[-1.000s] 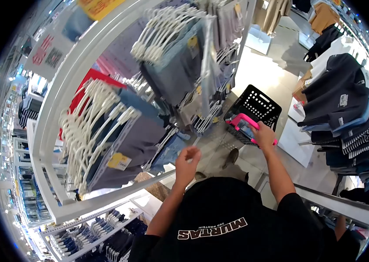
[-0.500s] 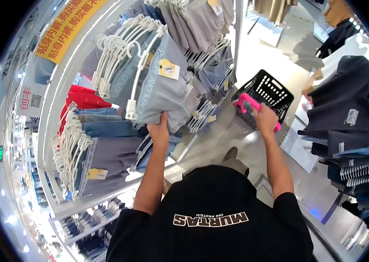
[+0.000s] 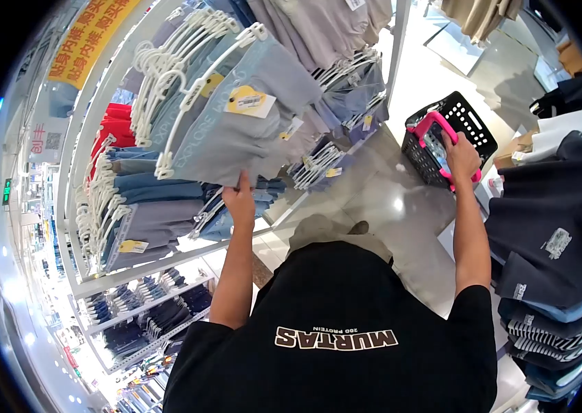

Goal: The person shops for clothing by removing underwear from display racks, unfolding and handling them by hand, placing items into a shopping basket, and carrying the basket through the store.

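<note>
My left hand pinches the lower edge of grey shorts hanging at the front of a rack, thumb on the near face. Lettering that reads "EXPLORE" runs along the hanger side, and a yellow-and-white tag is on the fabric. A white clip hanger holds the shorts, with several similar ones behind. My right hand is wrapped round the pink handle of a black shopping basket. Something bluish lies inside the basket, partly hidden by the handle and hand.
Lower on the white rack hang more garments on white hangers. Dark shirts hang close on the right. Below left, shelves hold small hung items. Tiled floor lies between the displays.
The shorts have swung outward, lower edge tilting toward me, still in my left hand. The basket in my right hand appears further right and upright. The whole view has shifted.
</note>
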Action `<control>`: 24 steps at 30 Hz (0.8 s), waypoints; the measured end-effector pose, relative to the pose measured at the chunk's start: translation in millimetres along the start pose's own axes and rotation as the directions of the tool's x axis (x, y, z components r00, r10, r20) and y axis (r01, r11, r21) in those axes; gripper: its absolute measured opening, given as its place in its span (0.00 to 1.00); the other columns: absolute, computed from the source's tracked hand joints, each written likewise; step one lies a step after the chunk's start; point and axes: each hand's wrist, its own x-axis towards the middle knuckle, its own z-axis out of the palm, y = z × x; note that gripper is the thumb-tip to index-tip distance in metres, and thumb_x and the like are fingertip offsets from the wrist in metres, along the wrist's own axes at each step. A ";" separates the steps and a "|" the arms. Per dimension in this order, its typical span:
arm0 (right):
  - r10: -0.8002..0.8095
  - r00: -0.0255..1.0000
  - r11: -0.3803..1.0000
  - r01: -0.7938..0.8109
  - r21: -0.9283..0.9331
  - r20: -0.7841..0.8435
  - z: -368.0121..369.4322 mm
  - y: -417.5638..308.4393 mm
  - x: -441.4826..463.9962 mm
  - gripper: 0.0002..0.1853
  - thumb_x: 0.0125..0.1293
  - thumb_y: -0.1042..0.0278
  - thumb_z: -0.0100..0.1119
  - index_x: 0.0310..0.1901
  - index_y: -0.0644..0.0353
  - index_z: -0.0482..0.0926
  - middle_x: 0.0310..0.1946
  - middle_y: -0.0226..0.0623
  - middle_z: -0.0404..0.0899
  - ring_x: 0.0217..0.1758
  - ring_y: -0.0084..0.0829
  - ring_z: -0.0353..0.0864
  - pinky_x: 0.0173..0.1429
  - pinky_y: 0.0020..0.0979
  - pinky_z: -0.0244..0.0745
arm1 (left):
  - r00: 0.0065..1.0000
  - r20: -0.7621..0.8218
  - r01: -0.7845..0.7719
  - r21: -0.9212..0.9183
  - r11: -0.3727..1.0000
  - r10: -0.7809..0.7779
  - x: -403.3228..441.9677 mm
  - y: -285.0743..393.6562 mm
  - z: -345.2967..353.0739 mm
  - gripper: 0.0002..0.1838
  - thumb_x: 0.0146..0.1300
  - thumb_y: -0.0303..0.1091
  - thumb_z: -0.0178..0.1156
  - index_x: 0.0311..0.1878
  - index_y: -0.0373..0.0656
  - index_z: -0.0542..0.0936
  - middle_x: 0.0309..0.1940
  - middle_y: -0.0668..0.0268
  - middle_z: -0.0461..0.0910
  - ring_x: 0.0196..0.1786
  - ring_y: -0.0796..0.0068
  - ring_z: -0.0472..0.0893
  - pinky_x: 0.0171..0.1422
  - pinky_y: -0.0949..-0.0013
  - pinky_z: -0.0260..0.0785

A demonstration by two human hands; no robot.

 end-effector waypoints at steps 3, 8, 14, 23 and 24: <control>0.001 1.000 1.000 -0.001 -0.031 0.000 3.1 19.9 29.8 0.31 0.66 0.28 0.52 0.39 0.53 0.81 0.32 0.49 0.85 0.38 0.54 0.85 0.39 0.53 0.76 | 0.949 0.159 0.275 0.004 0.961 -0.272 -16.5 -44.3 6.8 0.16 0.70 0.39 0.64 0.51 0.35 0.80 0.37 0.64 0.83 0.36 0.78 0.82 0.38 0.72 0.72; 0.002 1.000 0.999 -0.002 -0.034 0.004 -1.4 37.9 60.4 0.33 0.64 0.25 0.51 0.38 0.53 0.81 0.31 0.49 0.85 0.38 0.54 0.86 0.40 0.53 0.76 | 0.693 0.476 0.521 0.189 0.832 -0.542 -75.3 -77.6 54.0 0.17 0.69 0.39 0.64 0.55 0.40 0.78 0.41 0.63 0.84 0.36 0.74 0.85 0.37 0.71 0.75; -0.044 0.999 0.997 0.045 -0.068 0.017 -7.8 59.0 87.1 0.35 0.63 0.24 0.52 0.35 0.56 0.80 0.28 0.50 0.84 0.37 0.55 0.86 0.40 0.54 0.76 | 0.600 0.694 0.310 0.257 0.915 -0.398 -95.1 -60.4 153.1 0.18 0.67 0.37 0.64 0.53 0.34 0.81 0.41 0.58 0.85 0.38 0.71 0.84 0.40 0.68 0.76; -0.098 0.995 0.992 0.099 -0.077 0.017 -5.1 104.2 135.2 0.32 0.60 0.25 0.58 0.27 0.53 0.79 0.22 0.45 0.81 0.30 0.53 0.83 0.32 0.51 0.72 | 0.716 0.694 -0.191 0.298 0.935 -0.075 -14.2 -20.8 304.6 0.22 0.62 0.36 0.65 0.58 0.38 0.77 0.62 0.51 0.74 0.60 0.53 0.77 0.61 0.58 0.72; -0.119 0.993 0.990 0.117 -0.077 -0.017 -0.6 111.4 143.6 0.32 0.59 0.26 0.61 0.26 0.54 0.78 0.22 0.44 0.81 0.28 0.52 0.82 0.31 0.50 0.72 | 0.759 0.651 -0.249 0.287 0.925 0.003 0.5 -2.9 316.5 0.23 0.62 0.36 0.65 0.59 0.39 0.76 0.64 0.51 0.72 0.63 0.52 0.75 0.63 0.57 0.71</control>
